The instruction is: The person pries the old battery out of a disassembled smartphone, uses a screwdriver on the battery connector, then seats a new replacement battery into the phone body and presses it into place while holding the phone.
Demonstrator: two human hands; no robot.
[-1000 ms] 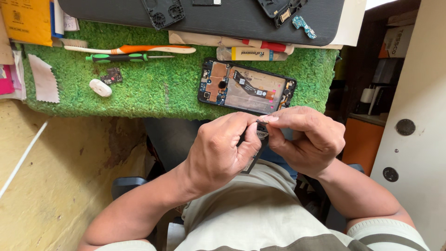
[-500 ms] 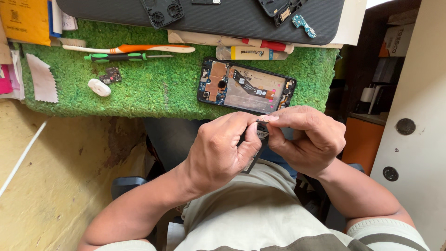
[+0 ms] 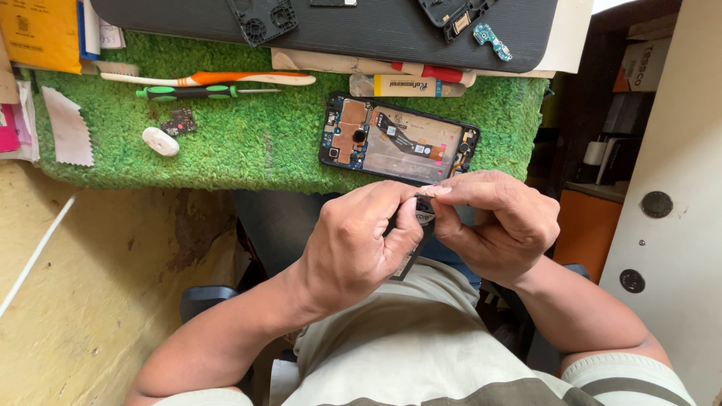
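A: Hands?
B: Left hand [image 3: 359, 248] and right hand [image 3: 498, 225] are both pinching a small dark part [image 3: 418, 225], low centre.
A: Beyond?
B: Opened phone [image 3: 398, 140] is lying at twelve o'clock on green turf mat [image 3: 248, 146]; screwdriver [image 3: 197, 92] is lying at ten o'clock on the worktop.

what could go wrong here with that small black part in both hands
1. Both hands pinch the small black part over the lap, off the green mat; a slip could drop it to the floor.
2. The opened phone lies near the mat's front edge, close to the hands; a knock might push it off.
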